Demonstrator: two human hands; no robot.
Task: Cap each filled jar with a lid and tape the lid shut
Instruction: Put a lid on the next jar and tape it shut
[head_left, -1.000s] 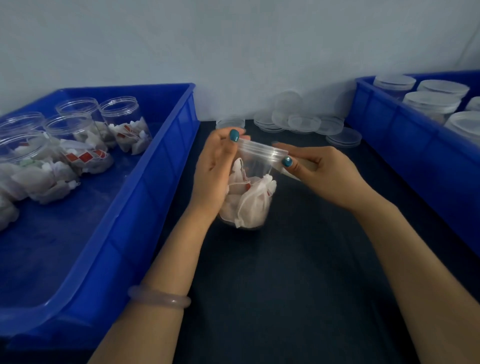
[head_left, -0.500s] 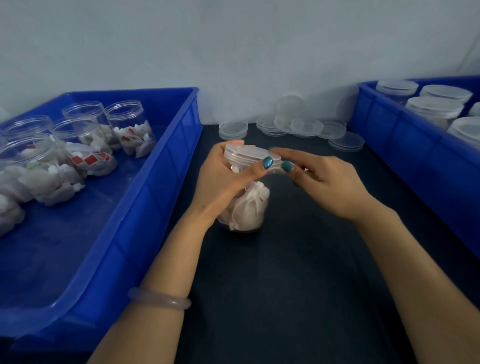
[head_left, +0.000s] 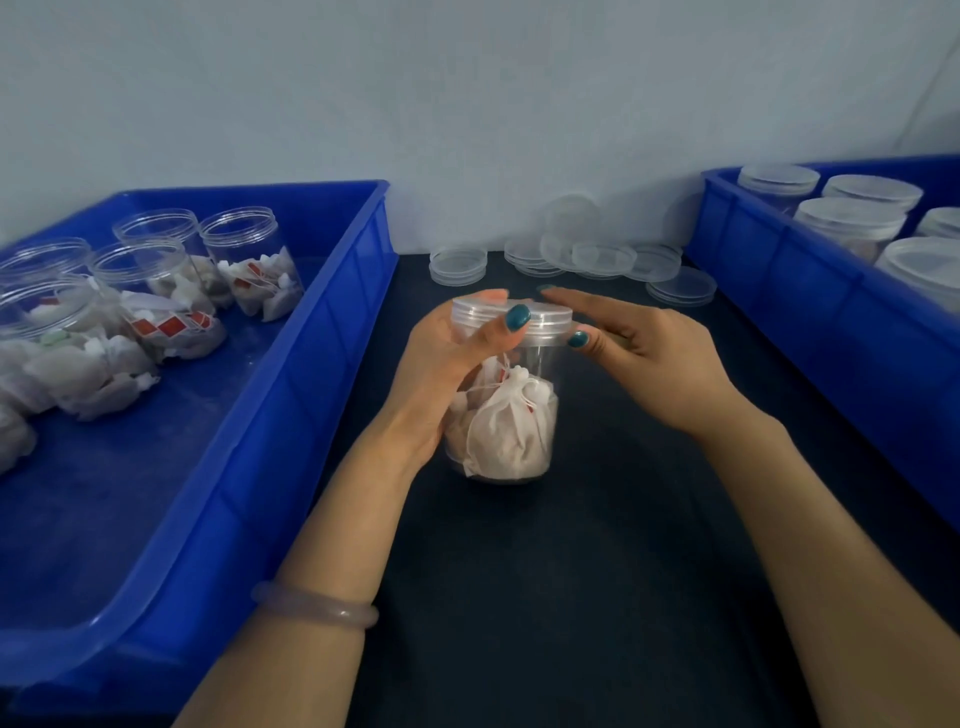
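Clear jar (head_left: 519, 415) (half behind left hand (head_left: 441, 374))

Clear, glossy plastic jar (head_left: 524, 374) and lid (head_left: 511, 316); gauzy white cloth pouches (head_left: 511, 431) inside; shiny blue plastic bins (head_left: 270, 395); dark matt tabletop (head_left: 597, 545).
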